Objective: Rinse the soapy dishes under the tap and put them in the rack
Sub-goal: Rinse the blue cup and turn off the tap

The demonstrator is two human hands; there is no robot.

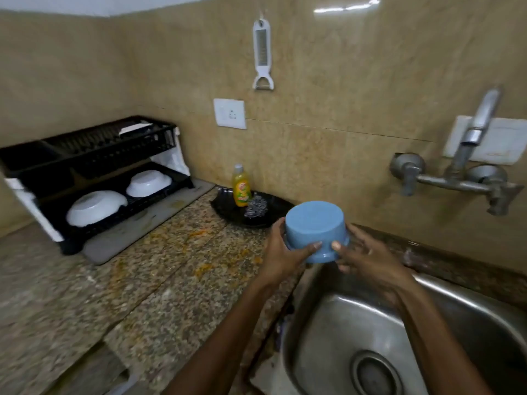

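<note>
A blue bowl (315, 226) is held upside down above the left rim of the steel sink (470, 317). My left hand (282, 252) grips its left side, thumb along the rim. My right hand (368, 258) grips its right side, thumb on the front. The black two-tier dish rack (94, 155) stands on the counter at the far left. Two white bowls (95, 208) (149, 182) lie upside down on its lower tier. The wall tap (473, 132) is at the upper right, and I see no water running from it.
A yellow dish soap bottle (241, 185) and a steel scrubber (255, 208) sit on a black plate (273, 212) behind the bowl. The granite counter (142, 280) has orange stains. A grey mat (125, 238) lies under the rack. A socket (229, 114) and a peeler (263, 55) are on the wall.
</note>
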